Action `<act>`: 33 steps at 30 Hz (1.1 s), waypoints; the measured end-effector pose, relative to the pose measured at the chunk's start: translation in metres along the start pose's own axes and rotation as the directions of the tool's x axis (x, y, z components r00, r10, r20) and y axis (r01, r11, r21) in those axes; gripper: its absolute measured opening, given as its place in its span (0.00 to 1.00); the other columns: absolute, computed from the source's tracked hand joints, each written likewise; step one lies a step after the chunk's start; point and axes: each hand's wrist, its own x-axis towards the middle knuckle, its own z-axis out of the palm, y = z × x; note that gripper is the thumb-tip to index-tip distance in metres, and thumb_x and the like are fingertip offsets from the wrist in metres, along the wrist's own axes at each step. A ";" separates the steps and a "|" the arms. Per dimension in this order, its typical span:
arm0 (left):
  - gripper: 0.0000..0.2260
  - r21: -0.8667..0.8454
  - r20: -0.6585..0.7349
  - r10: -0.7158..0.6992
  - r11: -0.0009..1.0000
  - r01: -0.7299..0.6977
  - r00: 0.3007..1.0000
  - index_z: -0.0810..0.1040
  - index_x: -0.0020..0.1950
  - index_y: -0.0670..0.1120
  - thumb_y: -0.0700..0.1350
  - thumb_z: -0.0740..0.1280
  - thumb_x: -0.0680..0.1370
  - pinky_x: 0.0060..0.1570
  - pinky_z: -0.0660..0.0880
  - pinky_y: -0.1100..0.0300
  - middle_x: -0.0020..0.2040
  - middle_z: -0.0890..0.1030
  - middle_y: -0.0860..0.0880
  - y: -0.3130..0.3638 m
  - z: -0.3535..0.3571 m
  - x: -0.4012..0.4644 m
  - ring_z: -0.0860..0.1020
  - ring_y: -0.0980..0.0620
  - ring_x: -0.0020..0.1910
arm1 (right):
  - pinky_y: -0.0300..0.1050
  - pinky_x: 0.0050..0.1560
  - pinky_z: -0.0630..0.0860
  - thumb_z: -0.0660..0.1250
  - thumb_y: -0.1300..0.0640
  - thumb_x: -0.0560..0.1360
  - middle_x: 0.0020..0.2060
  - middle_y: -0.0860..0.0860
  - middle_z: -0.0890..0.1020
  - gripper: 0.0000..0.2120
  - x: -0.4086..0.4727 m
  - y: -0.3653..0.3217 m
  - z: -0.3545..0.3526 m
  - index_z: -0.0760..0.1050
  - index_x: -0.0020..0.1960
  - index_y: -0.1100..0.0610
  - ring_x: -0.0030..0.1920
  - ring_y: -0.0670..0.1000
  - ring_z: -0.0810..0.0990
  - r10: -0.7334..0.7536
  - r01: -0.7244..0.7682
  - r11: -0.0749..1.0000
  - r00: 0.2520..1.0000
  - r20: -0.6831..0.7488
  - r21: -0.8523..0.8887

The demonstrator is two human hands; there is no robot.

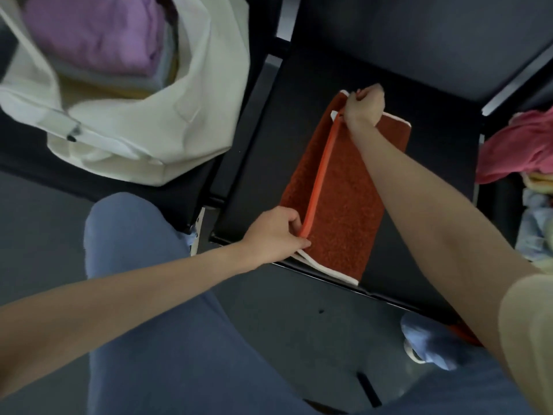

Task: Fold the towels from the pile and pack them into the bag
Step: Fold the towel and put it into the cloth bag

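Observation:
A rust-orange towel (344, 199) with white trim lies folded lengthwise on a black seat (257, 163). Its bright orange edge stands raised along the fold. My left hand (276, 232) pinches that edge at the near end. My right hand (363, 107) grips the same edge at the far end. A white cloth bag (179, 115) stands open on the seat to the left, with a folded purple towel (92, 34) on top of other folded towels inside. The pile of unfolded towels (517, 145), pink on top, sits at the right edge.
Black seats in a row fill the view, with metal dividers between them. My legs in blue trousers (143, 295) and a blue shoe (431, 339) are below, over a dark grey floor.

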 end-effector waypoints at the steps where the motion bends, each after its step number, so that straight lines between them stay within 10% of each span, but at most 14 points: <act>1: 0.09 0.036 -0.018 0.005 0.999 -0.004 1.000 0.76 0.39 0.46 0.46 0.75 0.72 0.42 0.75 0.61 0.39 0.80 0.53 -0.003 0.001 0.001 0.79 0.55 0.40 | 0.32 0.41 0.70 0.61 0.61 0.78 0.37 0.45 0.72 0.16 0.000 0.004 0.005 0.59 0.36 0.50 0.44 0.48 0.76 0.022 -0.022 0.999 1.000 0.018 0.023; 5: 0.08 0.083 -0.010 -0.019 0.996 0.020 1.000 0.75 0.41 0.46 0.49 0.70 0.75 0.39 0.72 0.60 0.40 0.78 0.53 -0.012 0.004 0.003 0.77 0.54 0.40 | 0.52 0.44 0.81 0.61 0.60 0.77 0.43 0.56 0.81 0.13 0.006 0.018 0.015 0.62 0.38 0.50 0.39 0.55 0.83 0.102 -0.105 0.990 0.994 0.037 0.092; 11: 0.09 -0.033 0.024 -0.073 0.997 0.074 0.997 0.75 0.39 0.43 0.45 0.65 0.77 0.41 0.75 0.58 0.40 0.81 0.45 -0.012 0.000 0.008 0.81 0.48 0.41 | 0.23 0.38 0.68 0.62 0.63 0.77 0.36 0.43 0.70 0.15 0.002 0.001 0.004 0.62 0.37 0.50 0.36 0.39 0.71 -0.015 0.030 0.992 0.992 -0.127 0.119; 17: 0.08 -0.125 0.020 -0.136 0.983 0.137 0.991 0.74 0.35 0.43 0.40 0.64 0.74 0.45 0.80 0.51 0.33 0.79 0.47 -0.015 -0.006 0.016 0.82 0.48 0.34 | 0.40 0.38 0.80 0.65 0.58 0.78 0.40 0.53 0.79 0.07 0.003 0.000 0.013 0.68 0.44 0.57 0.37 0.49 0.82 0.078 -0.097 0.980 0.991 0.109 0.176; 23: 0.11 0.316 0.005 -0.087 0.945 0.081 0.996 0.74 0.35 0.47 0.50 0.63 0.75 0.32 0.71 0.60 0.34 0.80 0.51 -0.006 -0.014 0.013 0.79 0.51 0.33 | 0.38 0.44 0.79 0.64 0.63 0.76 0.45 0.51 0.80 0.05 -0.029 0.003 -0.016 0.73 0.52 0.58 0.45 0.46 0.81 -0.063 0.002 0.981 0.949 0.307 0.195; 28: 0.18 0.601 -0.299 0.139 0.796 0.073 0.944 0.68 0.43 0.46 0.60 0.64 0.75 0.35 0.67 0.57 0.40 0.77 0.48 -0.012 -0.015 0.013 0.78 0.45 0.42 | 0.40 0.55 0.73 0.63 0.66 0.74 0.51 0.54 0.76 0.09 -0.108 0.053 -0.074 0.73 0.54 0.60 0.51 0.48 0.75 -0.339 0.344 0.938 0.935 0.106 -0.040; 33: 0.21 0.439 -0.320 0.026 0.890 0.124 0.947 0.72 0.52 0.43 0.58 0.70 0.73 0.39 0.74 0.54 0.46 0.80 0.46 -0.017 -0.001 0.014 0.80 0.44 0.45 | 0.53 0.57 0.71 0.67 0.56 0.75 0.53 0.59 0.74 0.14 -0.184 0.115 -0.122 0.71 0.56 0.63 0.55 0.59 0.72 -0.088 0.078 0.978 0.995 -0.045 -0.194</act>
